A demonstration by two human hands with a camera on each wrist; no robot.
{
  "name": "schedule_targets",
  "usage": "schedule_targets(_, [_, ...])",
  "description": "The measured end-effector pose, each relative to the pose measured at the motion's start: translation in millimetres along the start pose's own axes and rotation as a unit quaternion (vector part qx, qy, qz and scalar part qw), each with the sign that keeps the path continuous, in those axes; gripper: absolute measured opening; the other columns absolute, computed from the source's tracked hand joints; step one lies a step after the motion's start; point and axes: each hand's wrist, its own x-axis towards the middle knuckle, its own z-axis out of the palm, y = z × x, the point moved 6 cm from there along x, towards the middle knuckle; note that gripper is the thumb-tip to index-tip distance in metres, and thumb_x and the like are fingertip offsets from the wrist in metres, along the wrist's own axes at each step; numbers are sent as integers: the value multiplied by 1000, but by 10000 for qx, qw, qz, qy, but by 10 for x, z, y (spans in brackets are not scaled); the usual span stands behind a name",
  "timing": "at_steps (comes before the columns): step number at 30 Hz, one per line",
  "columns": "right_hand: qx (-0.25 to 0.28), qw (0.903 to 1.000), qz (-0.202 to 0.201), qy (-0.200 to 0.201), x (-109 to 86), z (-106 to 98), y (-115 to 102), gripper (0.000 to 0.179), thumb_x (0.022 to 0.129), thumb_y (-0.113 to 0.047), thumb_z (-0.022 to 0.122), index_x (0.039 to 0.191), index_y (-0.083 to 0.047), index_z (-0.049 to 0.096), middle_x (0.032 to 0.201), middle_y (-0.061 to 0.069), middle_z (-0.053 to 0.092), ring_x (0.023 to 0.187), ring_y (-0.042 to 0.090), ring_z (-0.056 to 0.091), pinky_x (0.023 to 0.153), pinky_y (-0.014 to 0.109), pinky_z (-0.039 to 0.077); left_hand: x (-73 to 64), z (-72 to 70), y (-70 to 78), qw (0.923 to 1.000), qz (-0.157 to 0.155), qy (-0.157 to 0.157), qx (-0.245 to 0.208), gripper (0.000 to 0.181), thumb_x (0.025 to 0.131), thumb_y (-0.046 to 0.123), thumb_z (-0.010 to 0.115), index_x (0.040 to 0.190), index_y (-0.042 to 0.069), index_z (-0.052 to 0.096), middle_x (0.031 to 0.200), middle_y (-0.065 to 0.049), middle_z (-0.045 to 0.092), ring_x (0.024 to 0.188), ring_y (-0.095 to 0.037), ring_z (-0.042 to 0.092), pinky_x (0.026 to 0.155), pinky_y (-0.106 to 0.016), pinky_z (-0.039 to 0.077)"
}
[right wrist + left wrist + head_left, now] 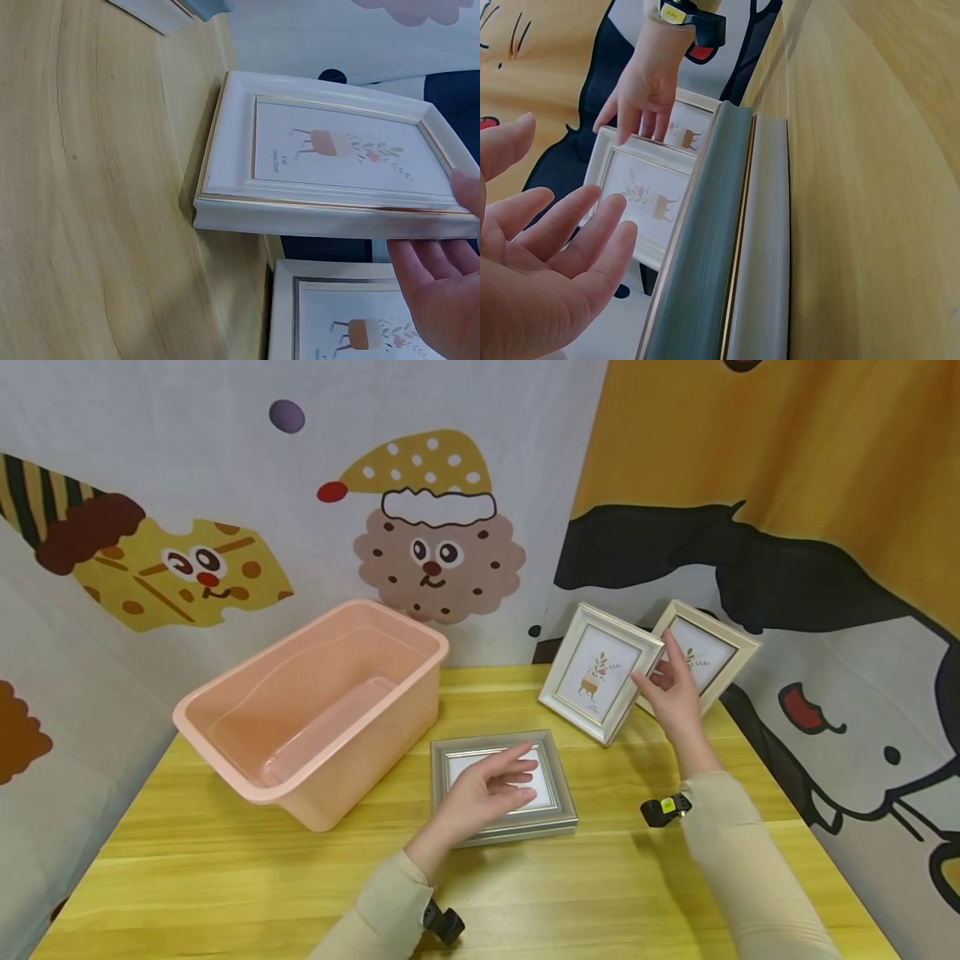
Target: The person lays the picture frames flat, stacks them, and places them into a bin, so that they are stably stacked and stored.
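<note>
My right hand (675,697) holds a white picture frame (573,652) by its upper right edge. In the right wrist view the thumb lies on the front of that white frame (236,150) and the fingers are behind it. The picture frame stands tilted, its lower edge at the table. Behind it a cream picture frame (738,652) leans against the backdrop, partly covered. Over a flat stack of picture frames, a silver-grey one (558,777) on top, my left hand (480,797) hovers with fingers spread and relaxed. Edge-on, the left wrist view shows a lighter frame (765,225) underneath.
A pink plastic bin (382,718) stands on the wooden table (285,893) at the left. A cartoon-printed cloth (510,410) hangs behind and beside the table. Both wrists wear small black cameras (660,811).
</note>
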Motion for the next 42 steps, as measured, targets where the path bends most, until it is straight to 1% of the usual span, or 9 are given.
schedule_targets(6, [277,9993,-22,231,-124,-10,-253,65,95,4,60,153,-8,34,123,31,54,92,10,57,74,10,51,44,33,-48,9999,-138,16,-28,59,93,9,69,148,6,46,134,-24,58,119,-39,58,94,-26,51])
schedule_targets(10, [436,9981,-119,408,-165,-24,-261,59,93,7,60,148,-3,40,118,30,56,90,10,58,73,10,50,77,62,-59,9997,-215,64,19,59,93,9,70,147,5,47,132,-24,59,117,-37,60,93,-26,52])
schedule_targets(16, [604,9964,-4,591,-259,-63,-262,58,92,8,61,146,-4,43,108,13,59,86,8,58,72,11,49,132,74,-42,9994,-244,131,206,58,93,12,70,146,6,48,132,-20,60,117,-30,61,94,-26,51])
schedule_targets(20, [565,9958,163,702,-320,-96,-224,59,92,8,62,146,-10,45,106,6,58,85,7,58,72,11,49,173,79,-10,9995,-178,118,236,57,94,12,70,146,9,49,132,-18,61,117,-28,61,94,-27,51])
schedule_targets(25, [743,9928,270,905,-324,-162,2,62,92,8,63,147,-13,46,104,-1,58,83,4,59,69,11,50,213,84,29,9996,-79,118,238,56,94,12,70,146,9,50,131,-20,61,117,-28,61,95,-28,51])
schedule_targets(28, [785,9918,172,993,-332,-216,92,62,91,9,63,147,-14,47,101,-5,59,81,3,60,68,11,51,227,85,46,9996,-54,115,241,56,94,12,70,146,9,50,132,-20,61,117,-27,61,95,-28,51])
schedule_targets(33, [1151,9877,-76,1058,-400,-321,76,61,90,13,62,144,-15,52,100,-6,64,83,5,64,69,14,55,237,75,64,9997,-34,131,202,55,94,12,69,146,7,49,132,-21,60,117,-29,61,94,-28,51])
schedule_targets(38, [1748,9783,-381,1045,-488,-457,-20,61,89,19,60,142,-11,54,103,-5,70,84,8,66,67,16,56,256,22,115,9994,-39,239,251,54,95,14,69,145,7,50,131,-17,62,117,-26,61,91,-28,53])
schedule_targets(42, [2236,9688,-663,836,-541,-555,-122,60,89,20,57,142,-8,51,110,-1,71,88,10,67,70,18,57,271,-64,211,9986,-74,385,359,55,95,15,69,146,9,49,133,-14,62,118,-24,61,89,-29,54])
